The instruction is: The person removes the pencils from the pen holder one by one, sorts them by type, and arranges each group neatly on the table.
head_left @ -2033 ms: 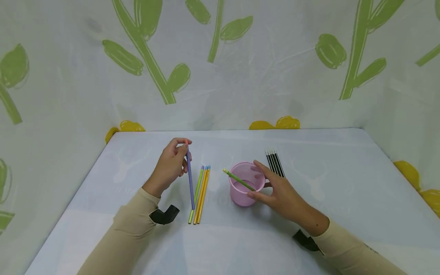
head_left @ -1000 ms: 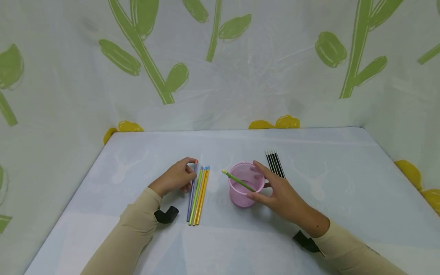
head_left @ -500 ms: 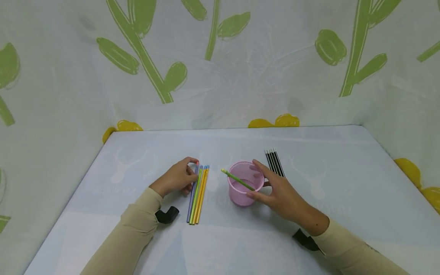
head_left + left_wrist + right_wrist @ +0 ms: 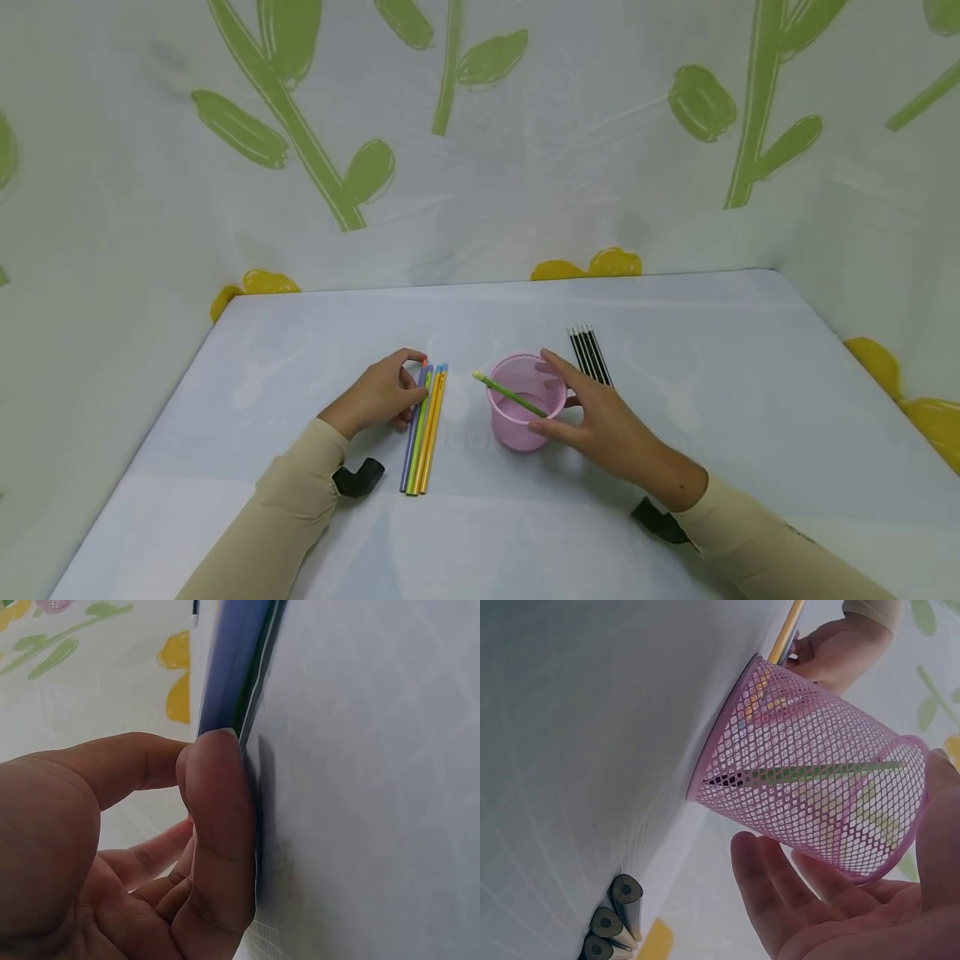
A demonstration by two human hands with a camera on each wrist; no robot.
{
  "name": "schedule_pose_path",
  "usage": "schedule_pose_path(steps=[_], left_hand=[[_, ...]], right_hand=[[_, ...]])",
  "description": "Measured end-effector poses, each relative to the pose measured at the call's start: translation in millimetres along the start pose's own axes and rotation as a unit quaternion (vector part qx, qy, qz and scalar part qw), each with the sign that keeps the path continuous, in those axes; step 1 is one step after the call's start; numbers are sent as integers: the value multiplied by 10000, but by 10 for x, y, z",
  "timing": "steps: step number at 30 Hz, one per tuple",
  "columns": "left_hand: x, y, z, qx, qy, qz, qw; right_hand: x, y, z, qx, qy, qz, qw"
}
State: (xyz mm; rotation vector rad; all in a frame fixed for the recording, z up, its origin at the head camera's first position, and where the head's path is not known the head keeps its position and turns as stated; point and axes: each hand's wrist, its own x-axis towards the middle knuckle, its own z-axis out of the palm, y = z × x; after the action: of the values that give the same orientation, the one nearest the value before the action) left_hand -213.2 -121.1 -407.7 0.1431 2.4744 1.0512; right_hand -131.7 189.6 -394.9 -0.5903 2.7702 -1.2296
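My left hand [image 4: 375, 396] pinches the upper end of a purple pencil [image 4: 408, 454] with a coral tip. It lies on the table in a row against a green pencil [image 4: 417, 450] and two yellow pencils [image 4: 430, 446]. Close up in the left wrist view, the thumb presses the purple pencil [image 4: 231, 667]. My right hand [image 4: 611, 425] grips the rim of a pink mesh pencil cup [image 4: 513, 436], thumb on the near side and fingers at the far side. The cup stands upright; one green pencil [image 4: 512, 395] leans inside it, showing through the mesh [image 4: 802, 795].
Several black pencils [image 4: 591, 357] lie side by side behind the right hand, partly covered by it. Light patterned cloth covers the table [image 4: 480, 542]. A wall cloth [image 4: 570, 167] with green leaves rises at the back.
My left hand has lowered the purple pencil from above the row to the table, then moved it right against the green one. The right hand keeps its grip on the cup. The view shifts slightly.
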Motion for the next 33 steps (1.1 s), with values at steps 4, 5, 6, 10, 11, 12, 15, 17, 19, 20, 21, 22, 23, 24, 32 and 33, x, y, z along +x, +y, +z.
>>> schedule_pose_path(steps=[4,5,6,10,11,12,15,17,19,20,21,22,23,24,32,33], left_hand=[[-9,-2,-7,-14,15,47,10000],[-10,0,-9,-19,17,63,10000],[-12,1,-10,-17,23,73,10000],[-16,5,-6,7,17,84,10000],[-19,6,-4,13,3,82,10000],[-23,7,-1,14,-4,70,10000],[-36,11,2,49,1,46,10000],[-43,12,1,45,13,48,10000],[-47,13,-2,37,28,55,10000],[-50,15,-5,26,36,63,10000],[-52,15,-7,55,53,123,9999],[-54,17,-9,97,98,165,9998],[-56,20,-10,158,160,219,9995],[-58,22,-11,207,240,287,9991],[-133,139,1,183,820,1142,9899],[-151,160,7,116,805,1204,9894]], right_hand=[[14,-17,-3,-11,18,-11,10000],[16,-21,-5,-5,20,-9,10000],[17,-22,-5,-12,22,-9,10000],[13,-24,0,-44,2,90,10000],[9,-23,3,-65,-6,115,9999],[6,-21,6,-83,-11,134,9999],[6,-20,15,-112,-21,139,9998],[7,-23,19,-117,-21,139,9998],[8,-28,21,-108,-17,147,9998],[8,-31,21,-103,-18,152,9998],[5,-32,22,-99,-20,163,9998],[4,-33,23,-96,-28,171,9998],[2,-33,25,-96,-39,178,9998],[1,-34,27,-96,-44,184,9998],[6,-35,26,-98,-5,149,9998],[5,-35,26,-88,-7,144,9999]])
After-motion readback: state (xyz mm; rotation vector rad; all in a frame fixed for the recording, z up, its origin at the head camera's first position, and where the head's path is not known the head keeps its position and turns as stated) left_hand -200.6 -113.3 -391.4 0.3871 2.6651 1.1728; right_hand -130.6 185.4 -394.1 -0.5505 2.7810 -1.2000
